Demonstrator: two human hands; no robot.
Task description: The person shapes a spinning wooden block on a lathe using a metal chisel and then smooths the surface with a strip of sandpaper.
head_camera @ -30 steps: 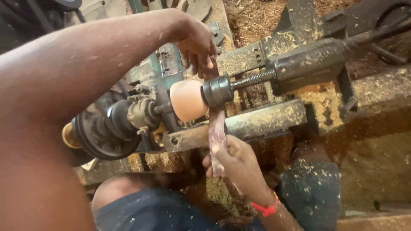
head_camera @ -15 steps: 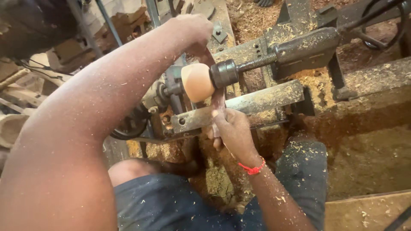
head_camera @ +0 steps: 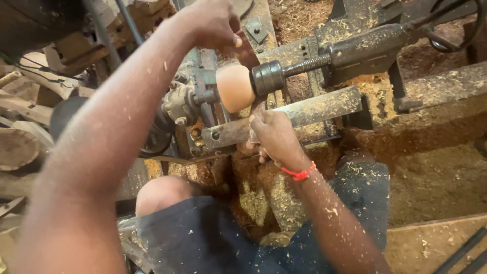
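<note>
A pale, rounded wooden workpiece [head_camera: 234,89] is clamped on a lathe between the drive spindle [head_camera: 185,104] and the dark tailstock centre [head_camera: 269,77]. My left hand [head_camera: 213,23] reaches over the lathe, its fingers curled just above and behind the workpiece on the reddish far end of a turning tool [head_camera: 247,46]. My right hand [head_camera: 274,137], a red band at its wrist, grips the tool's near end against the flat metal tool rest [head_camera: 314,111]. The workpiece hides the middle of the tool.
The tailstock body [head_camera: 365,48] and a sawdust-covered wooden bed [head_camera: 436,96] lie to the right. Logs and wood offcuts [head_camera: 20,147] are stacked at left. My knees in dark shorts [head_camera: 203,233] sit under the lathe, with shavings piled between them.
My view has swung down and left, so the lathe sits higher in frame. My right hand has slid up the tool to the rest. My left hand stays above the workpiece.
</note>
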